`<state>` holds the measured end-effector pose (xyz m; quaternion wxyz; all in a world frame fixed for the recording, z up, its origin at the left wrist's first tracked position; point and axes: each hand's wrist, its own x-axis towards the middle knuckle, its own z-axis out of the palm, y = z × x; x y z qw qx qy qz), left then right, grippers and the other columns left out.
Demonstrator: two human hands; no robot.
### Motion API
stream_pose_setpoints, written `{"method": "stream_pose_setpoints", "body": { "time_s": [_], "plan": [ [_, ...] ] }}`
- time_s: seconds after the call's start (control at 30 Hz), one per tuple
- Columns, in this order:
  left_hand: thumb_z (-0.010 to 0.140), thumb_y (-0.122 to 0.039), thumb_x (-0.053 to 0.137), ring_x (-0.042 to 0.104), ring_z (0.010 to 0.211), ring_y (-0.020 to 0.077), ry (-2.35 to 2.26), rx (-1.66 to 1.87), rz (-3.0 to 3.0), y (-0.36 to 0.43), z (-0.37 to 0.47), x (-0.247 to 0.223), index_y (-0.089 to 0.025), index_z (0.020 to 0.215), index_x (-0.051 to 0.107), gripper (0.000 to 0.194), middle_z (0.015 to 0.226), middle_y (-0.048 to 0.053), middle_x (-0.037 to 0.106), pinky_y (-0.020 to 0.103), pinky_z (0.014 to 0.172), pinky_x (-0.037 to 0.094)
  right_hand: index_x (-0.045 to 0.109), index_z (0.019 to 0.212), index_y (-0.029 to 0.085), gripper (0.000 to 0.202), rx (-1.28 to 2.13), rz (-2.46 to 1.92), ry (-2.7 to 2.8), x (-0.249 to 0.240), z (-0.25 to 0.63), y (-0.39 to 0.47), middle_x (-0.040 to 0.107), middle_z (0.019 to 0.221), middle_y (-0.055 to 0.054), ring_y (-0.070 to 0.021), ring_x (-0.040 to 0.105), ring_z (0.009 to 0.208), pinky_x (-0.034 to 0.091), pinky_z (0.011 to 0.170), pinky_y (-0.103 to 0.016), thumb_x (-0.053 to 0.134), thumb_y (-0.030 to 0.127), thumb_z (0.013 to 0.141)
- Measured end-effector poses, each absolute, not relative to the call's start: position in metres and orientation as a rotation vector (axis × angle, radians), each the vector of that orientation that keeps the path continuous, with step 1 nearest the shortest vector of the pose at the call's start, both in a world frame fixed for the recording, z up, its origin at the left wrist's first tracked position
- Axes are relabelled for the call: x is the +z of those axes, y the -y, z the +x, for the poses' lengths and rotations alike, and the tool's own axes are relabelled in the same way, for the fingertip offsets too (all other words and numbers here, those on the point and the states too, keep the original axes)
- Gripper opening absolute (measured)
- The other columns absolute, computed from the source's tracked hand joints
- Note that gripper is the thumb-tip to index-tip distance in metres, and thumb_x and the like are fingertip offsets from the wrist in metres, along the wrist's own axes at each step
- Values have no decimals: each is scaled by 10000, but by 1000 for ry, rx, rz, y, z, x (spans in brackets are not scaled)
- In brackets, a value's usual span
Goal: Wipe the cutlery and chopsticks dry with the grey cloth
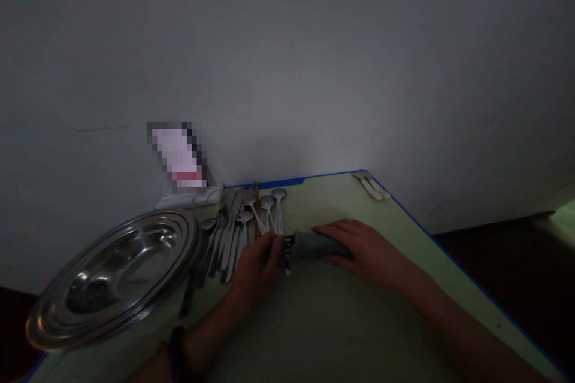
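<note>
Near the middle of the table, my right hand (362, 246) is wrapped over a dark grey roll that looks like cloth (314, 245). At the roll's left end, small light metal ends, perhaps of cutlery (288, 245), show beside my left hand. The fingers of my left hand (263, 257) are pinched together there; what lies in them is hidden. Beyond that hand lie several metal spoons (279, 194). To its left is a row of table knives (229, 221), with a fork and brown chopsticks (256, 209) nearby.
Stacked oval metal dishes (121, 263) stand at the left of the pale green table (341, 323). A blurred-out phone-like screen (177, 155) leans on the wall behind a white object (193, 197). Two light-handled utensils (371, 185) lie at the far right corner.
</note>
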<state>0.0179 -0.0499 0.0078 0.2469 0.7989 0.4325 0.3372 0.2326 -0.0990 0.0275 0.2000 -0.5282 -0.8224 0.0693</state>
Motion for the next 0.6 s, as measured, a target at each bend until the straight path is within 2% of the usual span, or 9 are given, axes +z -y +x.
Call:
{"method": "stream_pose_setpoints", "body": {
  "time_s": [0.17, 0.37, 0.43, 0.5, 0.6],
  "plan": [
    [849, -260, 342, 523, 529, 132, -958, 876, 2348, 56, 14, 13, -172, 688, 535, 266, 584, 8, 555, 221, 505, 401, 551, 1135, 192, 334, 18, -1379, 2394, 23, 216, 104, 647, 942, -78, -213, 575, 857, 431, 806, -384, 561, 238, 804],
    [799, -202, 387, 593, 726, 199, -720, 782, 2622, 56, 13, 9, -160, 783, 591, 208, 755, 86, 620, 310, 657, 489, 546, 1099, 182, 284, 6, -1337, 2374, 21, 210, 105, 635, 929, -74, -212, 546, 837, 410, 787, -380, 522, 203, 817],
    [799, -179, 377, 607, 722, 196, -756, 761, 2589, 54, 13, 6, -159, 775, 603, 227, 751, 88, 626, 318, 681, 498, 551, 1089, 173, 290, 48, -1310, 2343, 24, 207, 107, 631, 946, -72, -219, 528, 882, 384, 846, -396, 545, 255, 811],
    [769, -194, 427, 612, 706, 199, -786, 759, 2555, 53, 13, 4, -160, 770, 608, 184, 755, 87, 637, 326, 685, 504, 554, 1089, 160, 361, 105, -1274, 2319, 27, 203, 109, 626, 975, -83, -232, 513, 927, 351, 902, -415, 565, 372, 796],
    [759, -229, 453, 622, 706, 204, -821, 718, 2522, 54, 13, 2, -160, 786, 612, 175, 783, 87, 660, 316, 676, 503, 560, 1094, 135, 403, 177, -1313, 2301, 28, 198, 109, 633, 976, -103, -231, 531, 921, 373, 884, -399, 494, 437, 835]
  ]
}}
